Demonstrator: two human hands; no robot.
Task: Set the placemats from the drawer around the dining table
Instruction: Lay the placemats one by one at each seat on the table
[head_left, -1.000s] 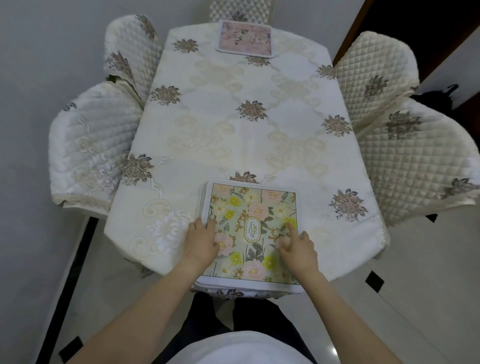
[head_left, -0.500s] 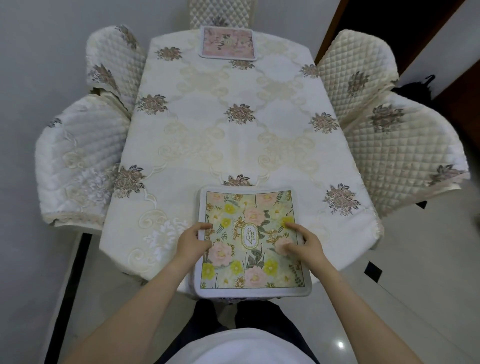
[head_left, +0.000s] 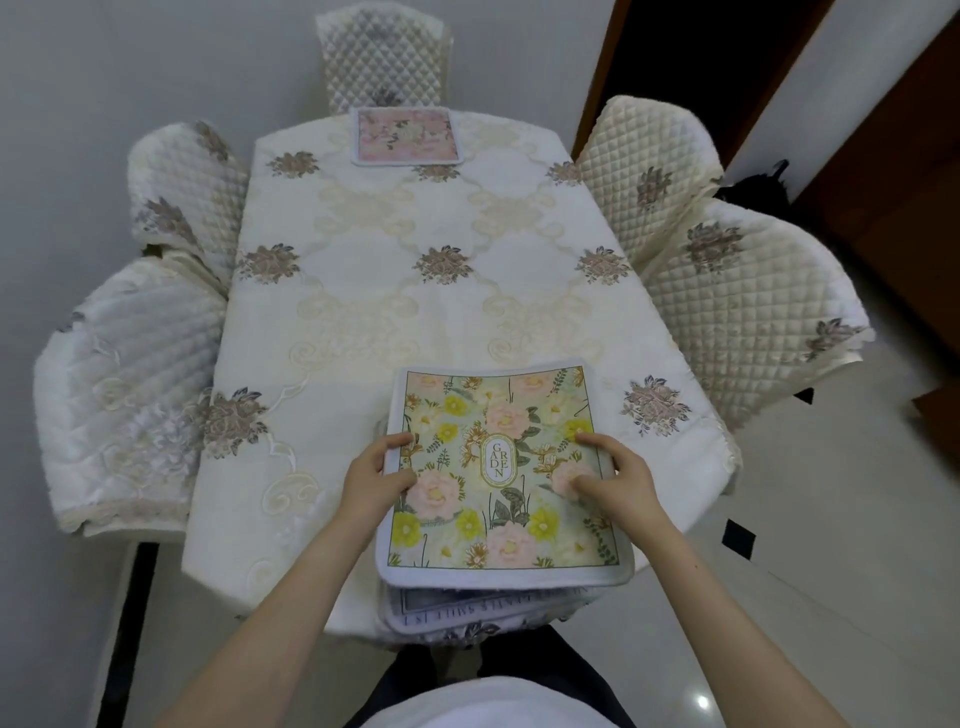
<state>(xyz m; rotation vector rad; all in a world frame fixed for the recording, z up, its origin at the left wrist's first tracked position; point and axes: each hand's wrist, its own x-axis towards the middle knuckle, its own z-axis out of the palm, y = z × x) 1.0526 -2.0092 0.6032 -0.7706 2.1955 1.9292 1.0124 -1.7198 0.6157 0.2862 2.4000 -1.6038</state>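
A green floral placemat (head_left: 498, 415) marked GARDEN lies on top of a stack of placemats (head_left: 467, 610) at the near end of the dining table (head_left: 415, 312). The stack overhangs the table's near edge. My left hand (head_left: 376, 480) grips the top mat's left edge, thumb on top. My right hand (head_left: 610, 480) holds its right edge, fingers on the printed face. A pink floral placemat (head_left: 406, 136) lies flat at the far end of the table.
Quilted cream chairs stand around the table: two on the left (head_left: 124, 395), two on the right (head_left: 748, 312), one at the far end (head_left: 382, 57). A grey wall runs along the left. A dark doorway (head_left: 701, 52) is at the back right.
The top mat has come toward me and its near edge now sits raised over the stack. Both hands have shifted from resting on the mat to holding its side edges.
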